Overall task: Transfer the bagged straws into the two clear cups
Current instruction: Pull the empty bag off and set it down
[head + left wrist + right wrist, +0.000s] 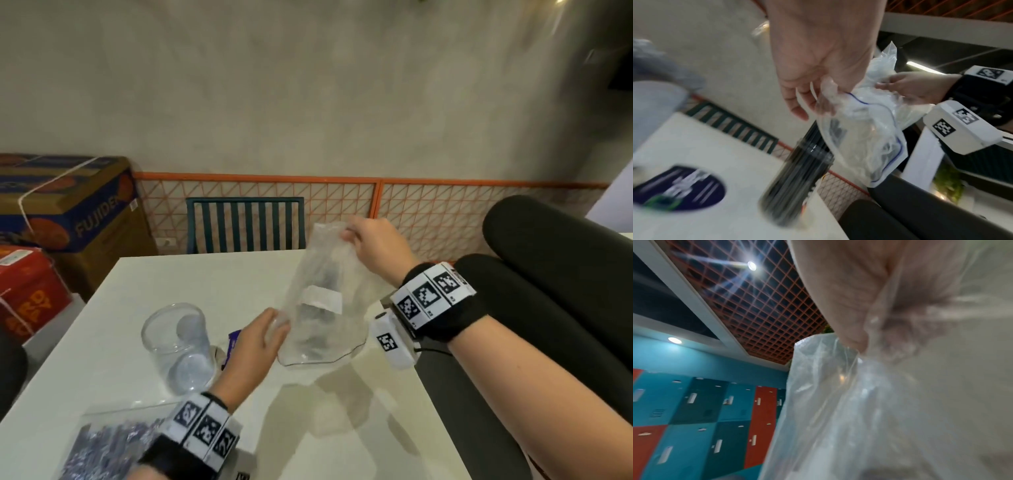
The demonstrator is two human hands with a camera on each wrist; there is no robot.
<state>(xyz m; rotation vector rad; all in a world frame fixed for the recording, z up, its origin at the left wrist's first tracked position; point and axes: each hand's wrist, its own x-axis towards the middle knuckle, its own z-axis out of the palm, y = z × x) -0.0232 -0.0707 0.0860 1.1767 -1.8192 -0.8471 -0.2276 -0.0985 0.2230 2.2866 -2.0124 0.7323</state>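
Straws (797, 175) stand upright, dark, in the cup (795, 183) below your upended bag (322, 294); your right hand (373, 250) pinches its top corner, your left hand (257, 342) its mouth, nearer the empty cup (178, 346) leftward.

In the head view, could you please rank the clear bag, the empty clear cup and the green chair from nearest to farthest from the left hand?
1. Clear bag, pinched by the left hand.
2. Empty clear cup, to its left on the table.
3. Green chair, beyond the table's far edge.
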